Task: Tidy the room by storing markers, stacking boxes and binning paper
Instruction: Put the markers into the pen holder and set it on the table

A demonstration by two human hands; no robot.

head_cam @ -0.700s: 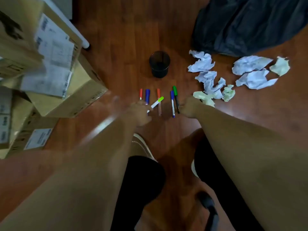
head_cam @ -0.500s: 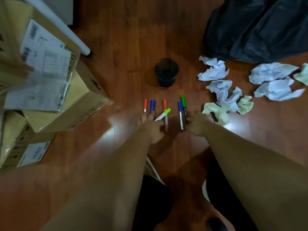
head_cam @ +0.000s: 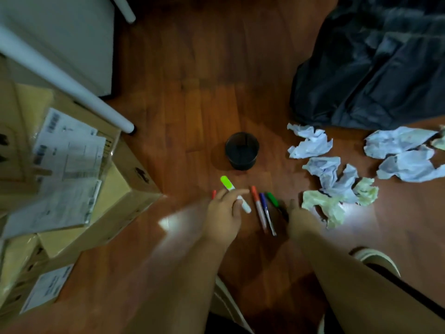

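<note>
Just ahead of my left grip [head_cam: 222, 213], which pinched the green-capped marker [head_cam: 234, 194] between thumb and fingers with its cap tilted up and away, the black pen cup [head_cam: 242, 150] stood upright on the floor. Right of that grip, the orange marker [head_cam: 258, 208], blue marker [head_cam: 266, 212] and dark green marker [head_cam: 273, 200] lay side by side. My right grip [head_cam: 299, 221] sat at the green one's near end; I could not tell whether it was wide or narrow. Beyond it lay crumpled paper [head_cam: 334, 179] and a black bag [head_cam: 375, 75]; boxes [head_cam: 79, 189] sat off left.
</note>
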